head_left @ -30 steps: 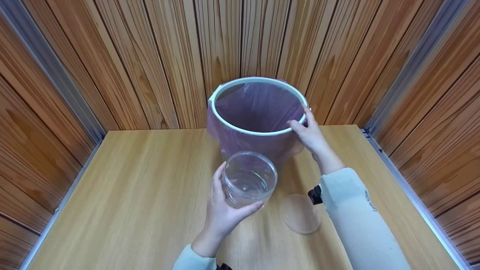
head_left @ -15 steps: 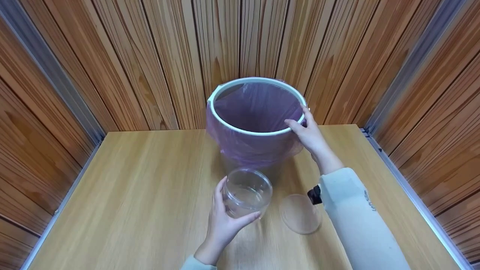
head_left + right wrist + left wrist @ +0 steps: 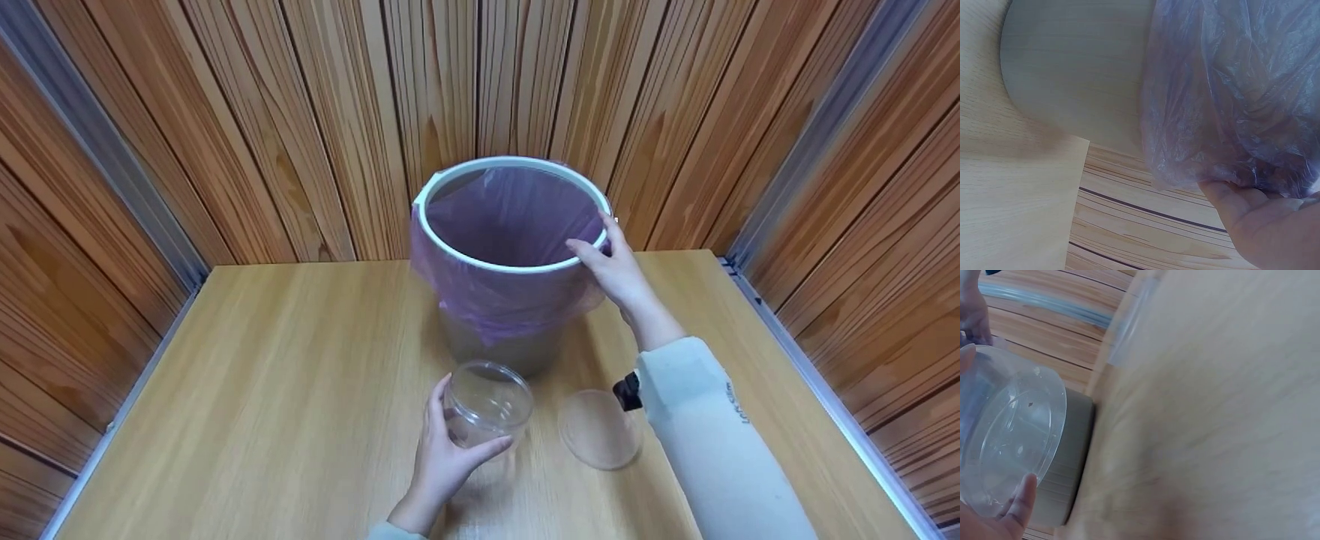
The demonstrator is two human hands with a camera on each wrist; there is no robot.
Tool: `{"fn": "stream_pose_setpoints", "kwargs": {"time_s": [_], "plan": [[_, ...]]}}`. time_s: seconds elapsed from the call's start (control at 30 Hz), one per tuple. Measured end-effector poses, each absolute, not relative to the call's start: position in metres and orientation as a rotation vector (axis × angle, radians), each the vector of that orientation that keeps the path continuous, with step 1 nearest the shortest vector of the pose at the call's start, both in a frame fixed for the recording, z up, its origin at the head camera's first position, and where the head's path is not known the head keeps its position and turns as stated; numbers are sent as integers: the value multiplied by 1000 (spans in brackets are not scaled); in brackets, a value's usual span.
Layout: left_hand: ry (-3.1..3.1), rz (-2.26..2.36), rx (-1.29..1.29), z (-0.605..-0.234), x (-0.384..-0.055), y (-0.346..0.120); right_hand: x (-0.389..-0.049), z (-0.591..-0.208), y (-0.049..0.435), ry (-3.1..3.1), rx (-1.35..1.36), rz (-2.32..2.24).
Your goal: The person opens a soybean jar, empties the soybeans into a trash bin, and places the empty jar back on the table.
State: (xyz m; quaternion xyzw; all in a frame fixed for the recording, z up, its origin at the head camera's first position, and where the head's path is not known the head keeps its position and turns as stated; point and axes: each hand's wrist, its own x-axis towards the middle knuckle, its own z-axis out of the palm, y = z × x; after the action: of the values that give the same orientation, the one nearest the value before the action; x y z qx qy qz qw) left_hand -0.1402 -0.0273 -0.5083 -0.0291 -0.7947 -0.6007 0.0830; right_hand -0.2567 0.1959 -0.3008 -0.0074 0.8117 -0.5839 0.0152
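My left hand [image 3: 446,469] grips a clear round plastic jar [image 3: 491,397] by its side, thumb on the near side and fingers on the left. The jar has no lid on, and its mouth tilts up toward the head camera. Behind it stands a grey trash can [image 3: 510,352] with a white rim ring [image 3: 495,265] and a thin purple trash bag [image 3: 1202,95] folded over the outside. My right hand [image 3: 619,274] holds the can's rim on the right, its thumb reaching inside. In the right wrist view, part of that hand is hidden by the bag.
A clear round lid [image 3: 600,430] lies flat on the wooden table [image 3: 300,405], right of the jar and beside my right wrist. Wood-plank walls [image 3: 322,112] enclose the back and both sides, with metal strips along the corners. The trash can stands close to the back wall.
My left hand has drawn the jar down and toward me, away from the trash can, and it now sits lower in view. My right hand keeps its hold on the rim.
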Motion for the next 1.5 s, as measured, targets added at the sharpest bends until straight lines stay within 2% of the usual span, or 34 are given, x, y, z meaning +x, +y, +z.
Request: {"fn": "stream_pose_setpoints", "kwargs": {"time_s": [0.37, 0.6, 0.9, 1.3, 1.5], "plan": [[-2398, -1827, -74, -520, -141, -25, -257, -302, 195, 2512, -22, -1828], [-2392, -1839, -101, -528, -143, -24, -276, -324, 206, 2538, -48, -1827], [-2452, -1916, -63, -538, -142, -26, -277, -327, 205, 2562, -41, -1822], [-2665, -1574, 10, -539, -145, -29, -278, -327, 207, 2560, -52, -1795], [-2688, -1464, 36, -543, -142, -30, -266, -317, 202, 2543, -33, -1813]]}}
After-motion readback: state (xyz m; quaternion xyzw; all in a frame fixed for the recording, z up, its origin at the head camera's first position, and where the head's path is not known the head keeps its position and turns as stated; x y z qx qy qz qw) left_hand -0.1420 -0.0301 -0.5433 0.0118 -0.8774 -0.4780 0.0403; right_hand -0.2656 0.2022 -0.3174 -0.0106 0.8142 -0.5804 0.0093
